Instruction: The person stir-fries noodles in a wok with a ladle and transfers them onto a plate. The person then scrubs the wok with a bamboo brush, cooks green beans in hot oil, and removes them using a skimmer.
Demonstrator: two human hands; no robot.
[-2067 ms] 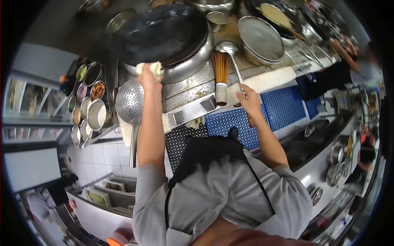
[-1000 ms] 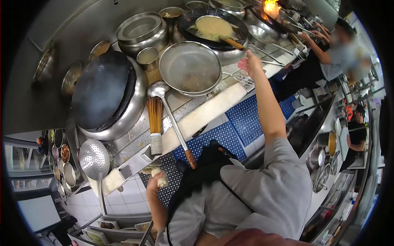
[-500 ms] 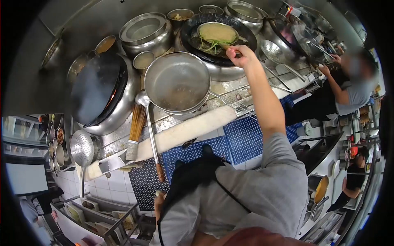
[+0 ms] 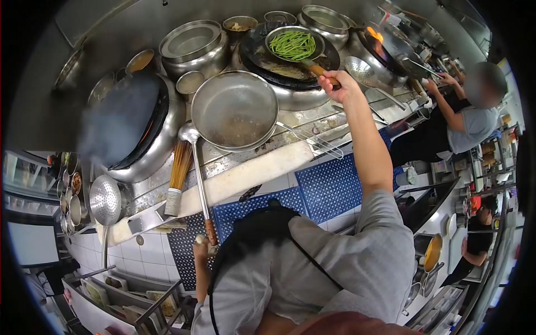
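Note:
My right hand (image 4: 341,84) is wrapped round the wooden handle (image 4: 320,70) of a strainer (image 4: 291,46) full of long green beans. The strainer is over a dark wok (image 4: 262,61) with liquid in it. Low in the view, my left hand (image 4: 201,249) is closed on a pale cloth (image 4: 200,239), close to the wooden end of a ladle (image 4: 199,178). A bamboo brush (image 4: 178,173) lies beside the ladle. Between the two woks rests a wide steel bowl (image 4: 235,110) on the counter.
Smoke rises from the left wok (image 4: 125,120). A perforated skimmer (image 4: 105,200) lies at the counter's left, a second skimmer (image 4: 360,71) right of my right hand. A co-worker (image 4: 474,120) stands on the right by a flaming wok (image 4: 385,50). Blue mats (image 4: 329,187) cover part of the floor.
My right hand has moved from the ladle to the strainer's handle. Green beans now fill the strainer, raised from the wok. My left hand, with the cloth, has come down from the left wok's rim.

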